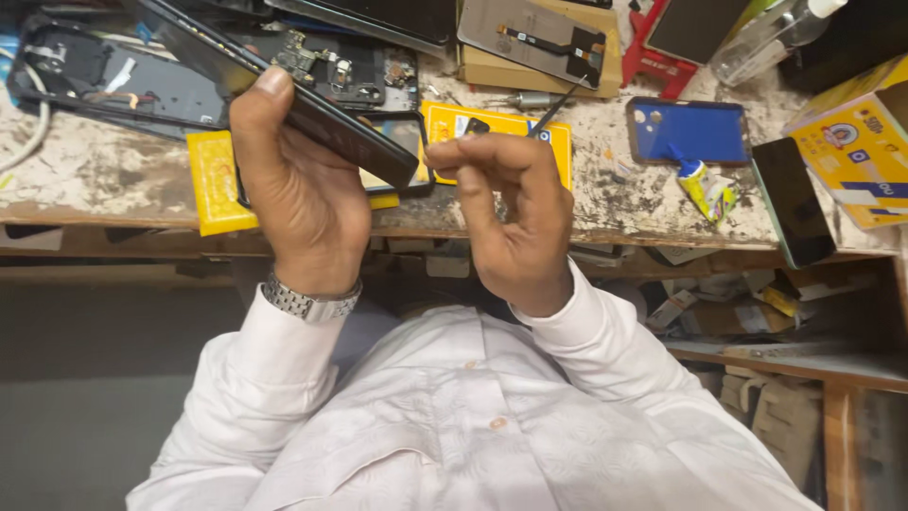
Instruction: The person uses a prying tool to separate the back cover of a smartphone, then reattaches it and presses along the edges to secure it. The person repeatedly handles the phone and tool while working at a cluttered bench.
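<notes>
Just left of centre in the frame, the left hand [303,189] is clasped around a slim black phone body [284,99] held on edge, thumb pressed along its upper side and fingers wrapped behind it, so the dark slab runs diagonally from the upper left of the frame down to a corner near the middle. A silver metal wristwatch [310,301] sits on that wrist above a white shirt cuff. Right of it, the right hand [506,208] is curled nearly shut, thumb and forefinger pinched on a thin black rod-like tool [558,104] whose far end slants up toward the upper middle of the frame; the pinch lies just beside the phone's lower corner, though whether they touch cannot be told. Behind both hands runs a worn, paint-flecked wooden workbench [104,170]. On it, behind the phone, a yellow rectangular pad [216,185] lies at the bench edge, and an opened phone chassis with exposed circuit parts [350,66] sits in the upper centre-left. Toward the upper right lie a blue plastic phone back cover [695,128], a small yellow-and-blue glue tube [705,185] just below it, and a dark phone with a glossy screen [793,201] at the bench edge.
</notes>
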